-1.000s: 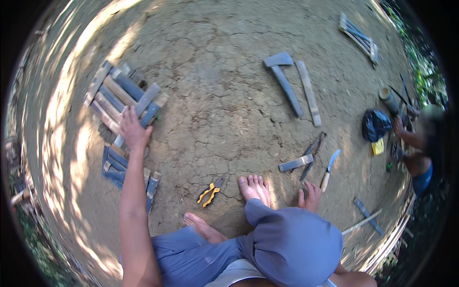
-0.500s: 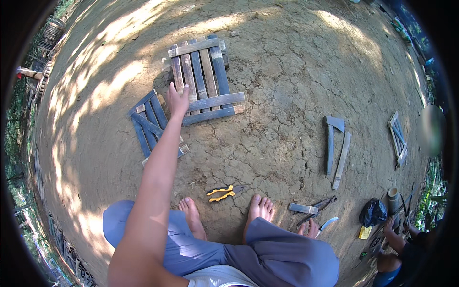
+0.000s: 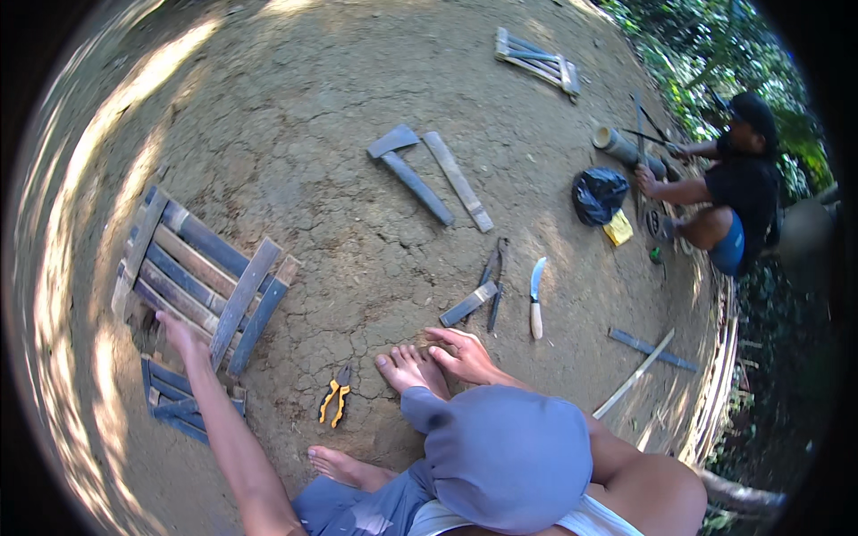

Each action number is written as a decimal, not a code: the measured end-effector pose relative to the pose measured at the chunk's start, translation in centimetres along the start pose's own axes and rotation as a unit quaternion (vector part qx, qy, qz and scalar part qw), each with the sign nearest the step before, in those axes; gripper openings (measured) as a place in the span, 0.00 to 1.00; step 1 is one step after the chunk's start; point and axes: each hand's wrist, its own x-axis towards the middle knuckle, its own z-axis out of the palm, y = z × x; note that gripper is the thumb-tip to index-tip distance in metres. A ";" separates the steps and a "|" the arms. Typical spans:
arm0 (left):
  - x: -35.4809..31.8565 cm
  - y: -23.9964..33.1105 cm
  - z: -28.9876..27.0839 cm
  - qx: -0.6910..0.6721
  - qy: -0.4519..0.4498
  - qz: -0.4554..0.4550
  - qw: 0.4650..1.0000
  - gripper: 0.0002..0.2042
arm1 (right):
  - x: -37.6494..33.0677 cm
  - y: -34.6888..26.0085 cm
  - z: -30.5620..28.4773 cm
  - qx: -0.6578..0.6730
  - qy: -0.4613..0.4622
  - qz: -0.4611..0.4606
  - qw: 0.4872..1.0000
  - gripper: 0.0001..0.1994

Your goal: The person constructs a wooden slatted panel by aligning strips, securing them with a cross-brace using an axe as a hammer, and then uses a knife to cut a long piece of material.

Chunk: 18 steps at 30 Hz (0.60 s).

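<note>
My left hand [image 3: 183,341] is at the near edge of a slatted wooden panel [image 3: 192,272], gripping its outer slat; some fingers are hidden. Below that hand lies a smaller slatted frame [image 3: 170,389]. My right hand [image 3: 465,355] is open beside my foot, fingers stretched out and holding nothing. Ahead of it are a short wooden piece [image 3: 467,304] and dark long-handled pincers [image 3: 497,284], lying against each other. A knife [image 3: 536,304] with a pale handle lies to their right. Between the panel and my feet are yellow-and-black pliers [image 3: 335,397].
Farther ahead lie an axe [image 3: 413,179] and a flat slat [image 3: 458,181]; another slatted frame [image 3: 536,61] is beyond. At right, a person [image 3: 742,179] crouches by a bamboo tube [image 3: 626,147], a black plastic bag [image 3: 599,195] and a yellow packet [image 3: 618,228]. Two crossed strips [image 3: 648,357] lie nearer.
My view has turned to the right, so the ground things appear farther left and the crouching person shows fully. My left hand stays at the panel's edge. My right hand shows more fully.
</note>
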 end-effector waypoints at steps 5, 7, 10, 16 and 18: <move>-3.9 -3.4 4.7 0.055 -0.096 -0.059 0.992 0.37 | -8.6 5.5 -3.6 -0.042 0.132 0.106 0.985 0.17; -2.6 -4.9 5.8 0.081 -0.110 -0.090 0.987 0.37 | -12.8 7.0 -4.7 -0.064 0.161 0.134 0.976 0.17; 0.9 -8.1 6.1 0.163 -0.106 -0.071 0.978 0.33 | -19.2 7.7 -6.2 -0.050 0.202 0.255 0.944 0.16; 3.6 -5.2 2.9 0.430 -0.043 0.322 0.842 0.20 | -29.6 14.5 -6.1 -0.119 0.291 0.366 0.876 0.14; 3.1 -3.0 0.9 0.482 -0.038 0.294 0.824 0.17 | -31.8 16.7 -7.6 -0.185 0.319 0.422 0.829 0.15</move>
